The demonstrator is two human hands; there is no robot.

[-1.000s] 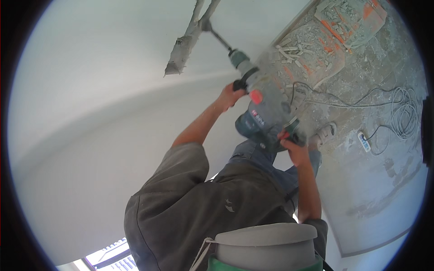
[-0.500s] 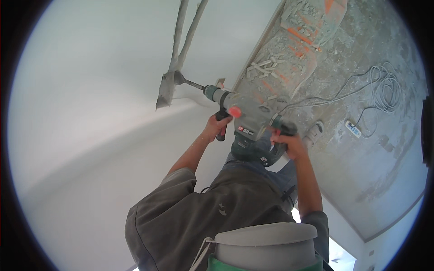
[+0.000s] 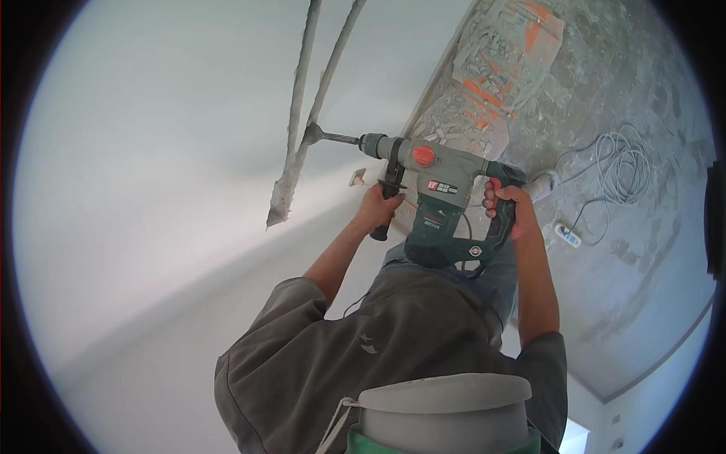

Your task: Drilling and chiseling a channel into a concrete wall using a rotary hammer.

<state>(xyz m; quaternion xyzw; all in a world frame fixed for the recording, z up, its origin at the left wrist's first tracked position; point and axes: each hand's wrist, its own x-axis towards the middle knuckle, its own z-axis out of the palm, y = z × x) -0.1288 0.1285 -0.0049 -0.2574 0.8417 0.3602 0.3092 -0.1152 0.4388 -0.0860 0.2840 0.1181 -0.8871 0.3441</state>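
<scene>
I hold a green and grey rotary hammer (image 3: 437,216) with a round red knob (image 3: 423,156) sideways before me. My left hand (image 3: 376,210) is closed around its black side handle (image 3: 392,184). Behind the body, my right hand (image 3: 516,208) is wrapped round the rear grip. A chisel bit (image 3: 339,138) points left at the white wall (image 3: 189,113); its tip meets the right-hand groove (image 3: 333,72), though dust or blur hides the exact contact. The left-hand groove (image 3: 301,83) runs beside it, and both join in a wider rough cut (image 3: 281,200) lower down.
Rubble (image 3: 473,76) with orange sheeting lies on the dusty concrete floor (image 3: 643,83) along the wall. A coiled grey cable (image 3: 624,166) and a white power strip (image 3: 567,234) lie to the right. A small fitting (image 3: 357,178) sits low on the wall.
The chisel tip has moved from the wide cut up to the right-hand groove. The hammer has swung up and right, more level across the view, with both hands still on it.
</scene>
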